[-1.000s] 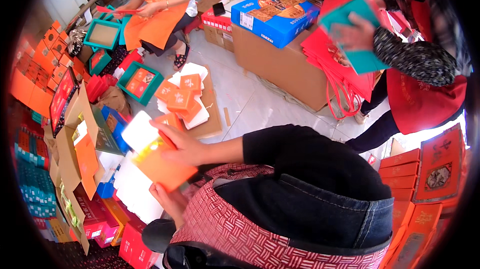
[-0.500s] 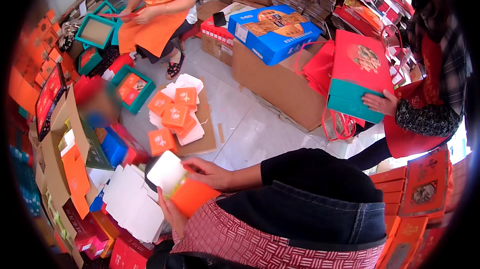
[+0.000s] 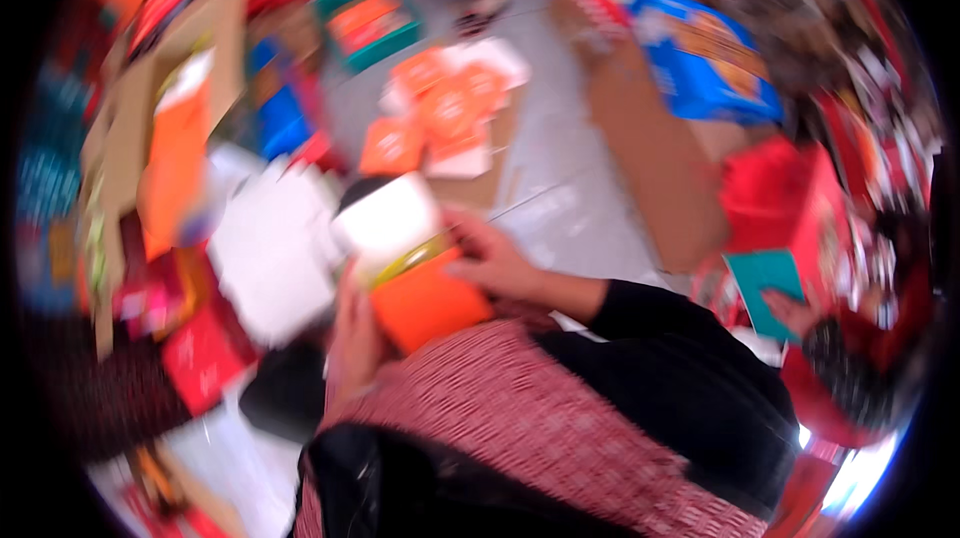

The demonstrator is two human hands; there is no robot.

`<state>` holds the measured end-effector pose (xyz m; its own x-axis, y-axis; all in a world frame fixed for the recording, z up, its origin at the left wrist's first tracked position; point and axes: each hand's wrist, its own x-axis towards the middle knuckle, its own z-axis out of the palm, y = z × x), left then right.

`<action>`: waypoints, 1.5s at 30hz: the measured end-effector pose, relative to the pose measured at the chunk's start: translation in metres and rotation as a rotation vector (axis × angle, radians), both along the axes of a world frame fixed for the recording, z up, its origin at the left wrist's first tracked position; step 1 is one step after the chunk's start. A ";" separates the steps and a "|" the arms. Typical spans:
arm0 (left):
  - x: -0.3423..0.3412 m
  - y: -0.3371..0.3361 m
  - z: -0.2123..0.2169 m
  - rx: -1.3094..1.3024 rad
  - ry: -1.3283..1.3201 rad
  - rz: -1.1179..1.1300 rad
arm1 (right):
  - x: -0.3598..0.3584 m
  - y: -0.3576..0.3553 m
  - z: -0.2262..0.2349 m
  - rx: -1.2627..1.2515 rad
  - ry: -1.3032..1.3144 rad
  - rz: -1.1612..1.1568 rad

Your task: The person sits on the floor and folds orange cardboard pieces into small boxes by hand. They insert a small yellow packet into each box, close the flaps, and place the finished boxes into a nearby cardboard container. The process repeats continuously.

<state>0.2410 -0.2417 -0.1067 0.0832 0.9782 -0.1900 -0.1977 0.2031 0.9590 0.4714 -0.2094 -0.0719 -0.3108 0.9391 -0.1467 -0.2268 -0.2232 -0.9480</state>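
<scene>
A small orange box (image 3: pixel 428 304) with its white flap raised sits between my hands, close above my patterned apron. Something yellow-green (image 3: pixel 412 260) shows at its opening; blur hides what it is. My left hand (image 3: pixel 355 333) grips the box's left side. Across from it, my right hand (image 3: pixel 500 263) holds the right edge, its fingers bent near the opening. White card blanks (image 3: pixel 275 250) lie in a stack just left of the box. Beyond my hands, several orange boxes (image 3: pixel 450 116) rest on white card on the floor.
An open brown carton (image 3: pixel 130 153) with orange card inside stands on the left. A teal box (image 3: pixel 385 56) is at the back, and a blue box (image 3: pixel 705 58) lies on a large carton (image 3: pixel 645 153). At right, another person's hand (image 3: pixel 790 313) touches a red and teal gift box (image 3: pixel 765 288).
The whole view has tilted down and shifted, with heavy blur. My hands still hold the orange box, its flap still raised. The person at right holds the gift box lower in view.
</scene>
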 end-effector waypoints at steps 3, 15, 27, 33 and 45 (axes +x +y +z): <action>0.010 -0.012 0.025 -0.136 -0.132 0.082 | 0.005 -0.002 0.011 0.034 0.049 0.029; 0.008 -0.012 0.034 0.014 -0.162 0.009 | -0.008 -0.006 0.026 0.047 0.085 0.058; -0.001 -0.001 0.038 0.058 -0.256 -0.105 | 0.009 0.010 0.019 0.050 -0.161 0.259; -0.013 0.011 0.036 0.158 0.009 -0.174 | 0.008 0.012 0.021 0.045 -0.160 0.261; -0.006 0.025 0.034 0.134 0.293 -0.176 | 0.008 0.003 0.004 0.279 -0.345 0.183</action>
<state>0.2350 -0.2169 -0.0727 0.2133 0.9716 -0.1022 0.1165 0.0786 0.9901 0.4797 -0.2068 -0.0677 -0.4525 0.8915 -0.0209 0.1314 0.0435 -0.9904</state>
